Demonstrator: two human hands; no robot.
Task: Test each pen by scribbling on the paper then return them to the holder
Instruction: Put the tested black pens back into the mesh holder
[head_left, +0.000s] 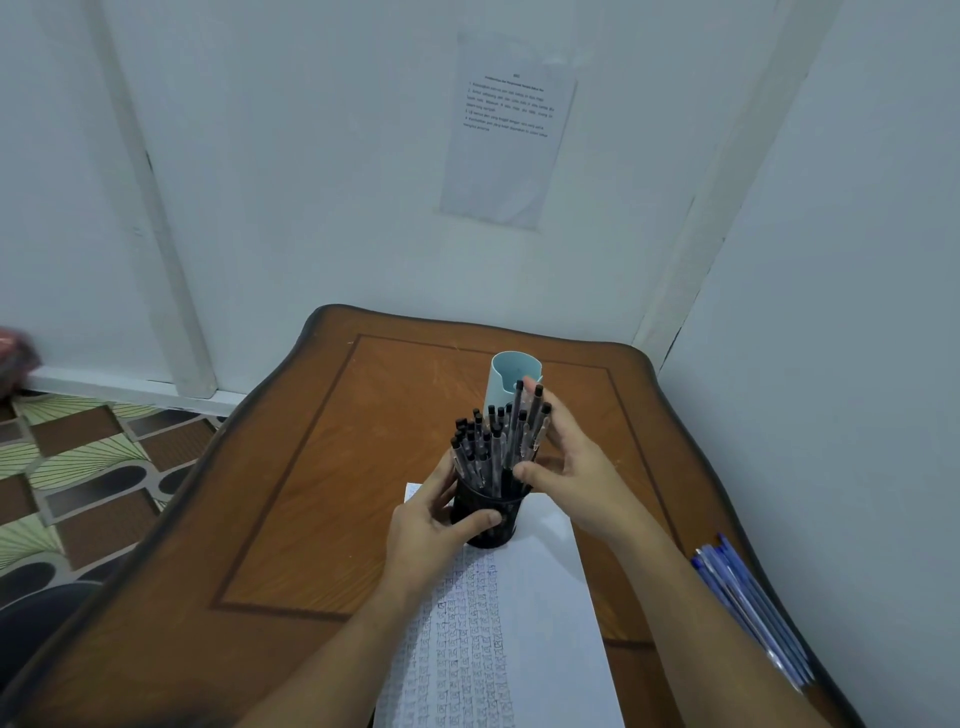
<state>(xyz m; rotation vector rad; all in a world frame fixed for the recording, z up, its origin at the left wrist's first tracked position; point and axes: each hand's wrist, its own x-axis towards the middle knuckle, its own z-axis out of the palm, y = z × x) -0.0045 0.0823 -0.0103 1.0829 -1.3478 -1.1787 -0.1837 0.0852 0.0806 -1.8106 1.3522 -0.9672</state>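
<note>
Pens (483, 447) with black caps, packed upright in a black mesh holder (506, 534) standing on the far end of a scribbled paper (535, 623) at mid-bench (291, 493). Left hand (428, 525) grasps the holder, thumb across its front. Right hand (569, 470) is curled round the pen bundle from the right. Just behind: 1 pale blue cup (506, 371). At the right bench edge: loose blue pens (748, 608). On the wall: a printed sheet (506, 130).

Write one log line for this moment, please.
left hand grips holder | right hand holds pens | paper under holder | blue pens aside
</note>
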